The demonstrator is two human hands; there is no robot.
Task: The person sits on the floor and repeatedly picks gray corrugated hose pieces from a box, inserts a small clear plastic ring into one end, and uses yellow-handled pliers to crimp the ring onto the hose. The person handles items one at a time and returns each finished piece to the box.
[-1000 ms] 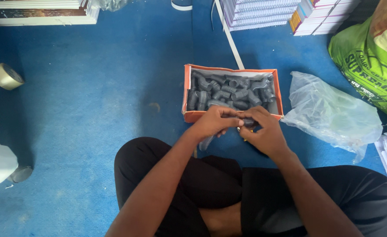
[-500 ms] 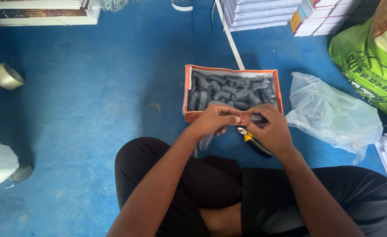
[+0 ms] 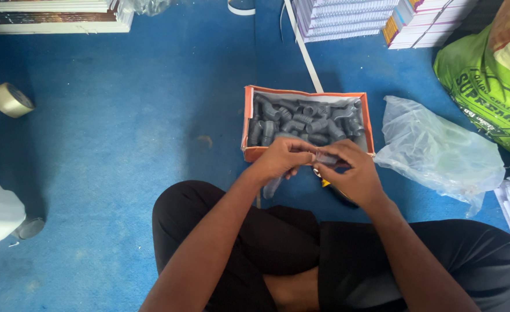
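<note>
Small grey pipe fitting [image 3: 326,158], short and tubular, same kind as the pile in the orange box [image 3: 247,124] just beyond the fingertips. Mostly covered by the fingers; only a grey sliver visible between both hands.

Left hand [image 3: 283,159]: fingers curled and pressed together, pinching the fitting's left end. Right hand [image 3: 350,173]: fingers bent in, thumb and forefinger closed on the right end. Hands touching at the fingertips, held above the crossed legs, just short of the box's near wall.

Yellow-and-black object [image 3: 325,182] partly hidden under the right hand; kind unclear. Clear plastic bag [image 3: 434,150] right of the right hand, near. Tape roll [image 3: 9,99] far left of the left hand, well apart.

Versus half a second ago: hands in nearly the same spot, grip unchanged, fingers drawn slightly tighter together. Box and bag unmoved.
</note>
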